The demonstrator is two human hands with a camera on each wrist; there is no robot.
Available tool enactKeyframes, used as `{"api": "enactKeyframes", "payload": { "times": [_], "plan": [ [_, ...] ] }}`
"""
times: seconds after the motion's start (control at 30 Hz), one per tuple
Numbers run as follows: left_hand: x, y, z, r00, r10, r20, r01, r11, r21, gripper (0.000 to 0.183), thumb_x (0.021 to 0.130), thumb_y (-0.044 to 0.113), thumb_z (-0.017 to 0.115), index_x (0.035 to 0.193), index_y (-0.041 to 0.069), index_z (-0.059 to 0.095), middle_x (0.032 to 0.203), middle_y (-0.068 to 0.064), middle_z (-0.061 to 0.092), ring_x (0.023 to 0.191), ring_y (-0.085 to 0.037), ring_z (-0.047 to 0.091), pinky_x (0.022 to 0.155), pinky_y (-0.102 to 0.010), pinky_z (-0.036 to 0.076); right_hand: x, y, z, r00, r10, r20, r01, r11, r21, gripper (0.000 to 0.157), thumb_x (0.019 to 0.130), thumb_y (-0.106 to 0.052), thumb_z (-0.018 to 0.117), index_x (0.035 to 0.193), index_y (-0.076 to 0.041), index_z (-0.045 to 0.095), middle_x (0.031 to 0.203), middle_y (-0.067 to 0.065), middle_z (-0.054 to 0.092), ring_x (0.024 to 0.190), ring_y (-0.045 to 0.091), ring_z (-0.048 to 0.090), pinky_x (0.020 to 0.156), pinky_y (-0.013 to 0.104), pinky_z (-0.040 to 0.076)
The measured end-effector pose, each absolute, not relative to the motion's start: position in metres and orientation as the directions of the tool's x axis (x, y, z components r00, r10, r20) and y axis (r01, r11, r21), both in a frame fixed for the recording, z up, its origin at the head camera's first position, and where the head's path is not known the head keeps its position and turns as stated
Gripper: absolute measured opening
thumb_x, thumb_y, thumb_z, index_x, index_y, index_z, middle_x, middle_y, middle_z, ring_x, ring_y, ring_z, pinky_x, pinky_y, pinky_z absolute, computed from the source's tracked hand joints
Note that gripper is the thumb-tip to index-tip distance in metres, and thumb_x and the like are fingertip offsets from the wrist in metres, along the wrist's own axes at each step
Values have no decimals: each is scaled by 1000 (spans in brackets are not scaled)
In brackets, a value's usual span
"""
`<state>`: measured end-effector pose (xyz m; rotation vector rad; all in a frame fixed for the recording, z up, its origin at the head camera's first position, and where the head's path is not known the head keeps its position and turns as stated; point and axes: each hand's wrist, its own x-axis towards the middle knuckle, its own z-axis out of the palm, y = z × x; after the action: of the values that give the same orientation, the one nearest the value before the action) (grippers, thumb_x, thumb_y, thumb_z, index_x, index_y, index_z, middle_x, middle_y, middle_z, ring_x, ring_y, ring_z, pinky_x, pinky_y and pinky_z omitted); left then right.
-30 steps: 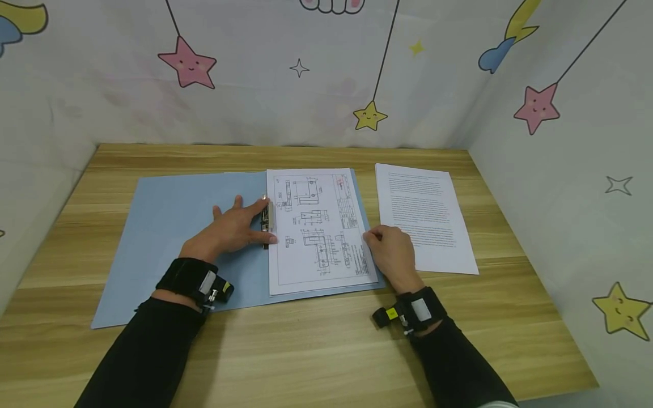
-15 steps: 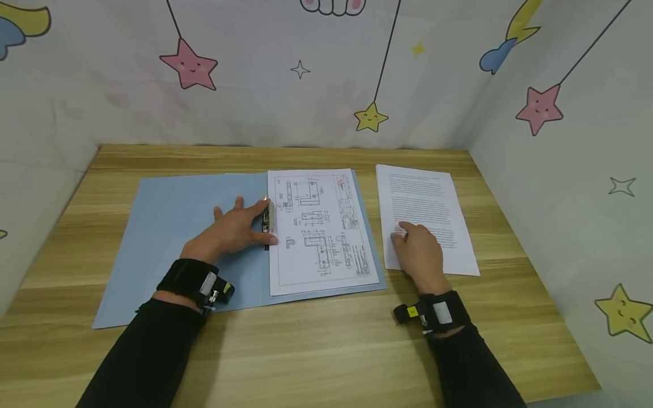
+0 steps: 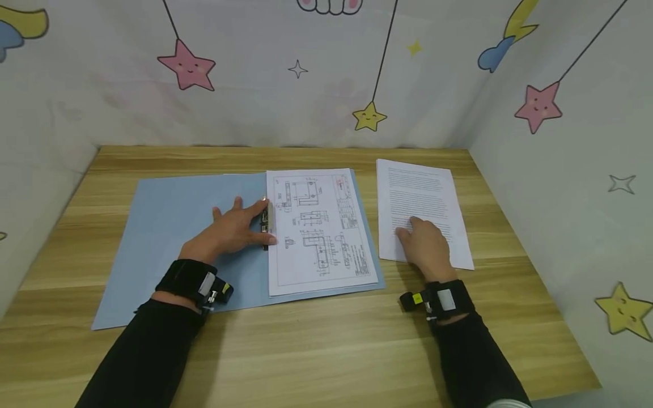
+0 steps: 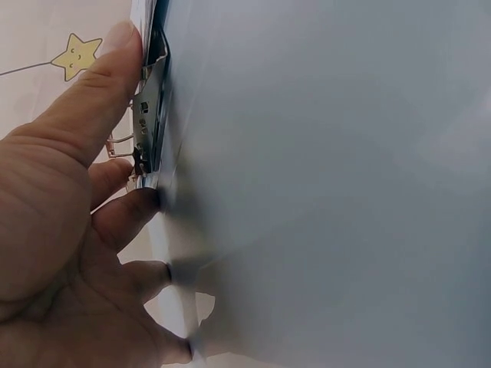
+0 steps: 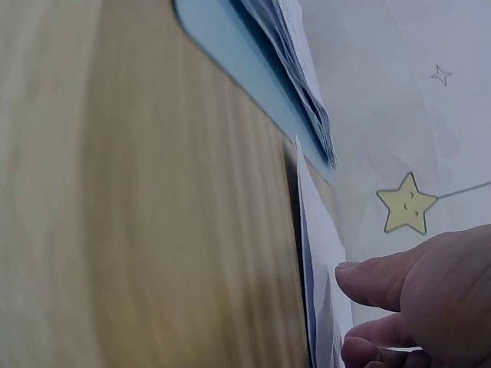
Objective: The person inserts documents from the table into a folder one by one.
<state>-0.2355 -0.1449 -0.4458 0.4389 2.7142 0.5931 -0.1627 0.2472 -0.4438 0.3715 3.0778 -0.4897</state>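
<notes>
A light-blue folder (image 3: 168, 226) lies open with a metal clip (image 3: 264, 218) at its middle. Technical drawing sheets (image 3: 291, 269) rest on its right half, their left edge at the clip. My left hand (image 3: 229, 229) spreads over the clip, index fingertip at its far end and thumb on the drawing's edge; the left wrist view shows the clip's side (image 4: 146, 126) beside the thumb. Right of the folder lies a stack of text-printed pages (image 3: 415, 187). On its near part my right hand (image 3: 427, 246) rests its fingertips, thumb apart from the index finger, covering some of the print.
The wooden table (image 3: 316, 351) carries everything. A narrow strip of wood separates the folder from the printed pages. White fabric walls (image 3: 245, 113) with cartoon stars stand behind and at both sides.
My right hand has moved from the drawing's right edge to the printed pages. Those pages have shifted slightly away from me since half a second ago. My left hand has stayed put.
</notes>
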Motion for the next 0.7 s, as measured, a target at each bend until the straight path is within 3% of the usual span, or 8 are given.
{"api": "enactKeyframes", "payload": {
  "times": [0.3,0.5,0.7],
  "plan": [
    [-235,-144,-446,-900,364,-239,230,864,448,106,57,72,59,143,29,14,147,-14,30,135,-41,-4,99,-75,-8,-147,313,-437,-884,461,-74,462,841,-281,52,89,-35,42,123,4,49,122,30,53,100,43,51,66,53,45],
    [-235,-144,-447,-901,361,-239,229,866,443,106,57,72,58,143,29,13,147,-14,30,135,-41,-5,99,-75,-8,-133,335,-437,-820,567,-79,562,771,-299,52,85,-40,49,111,5,56,98,26,60,79,33,52,49,40,40],
    [-236,-145,-449,-900,364,-238,233,865,444,106,58,71,58,143,28,14,147,-14,29,135,-42,-5,98,-75,-9,-133,337,-437,-791,602,-114,600,723,-344,50,81,-39,57,109,3,58,95,23,63,73,30,55,50,38,40]
  ]
}}
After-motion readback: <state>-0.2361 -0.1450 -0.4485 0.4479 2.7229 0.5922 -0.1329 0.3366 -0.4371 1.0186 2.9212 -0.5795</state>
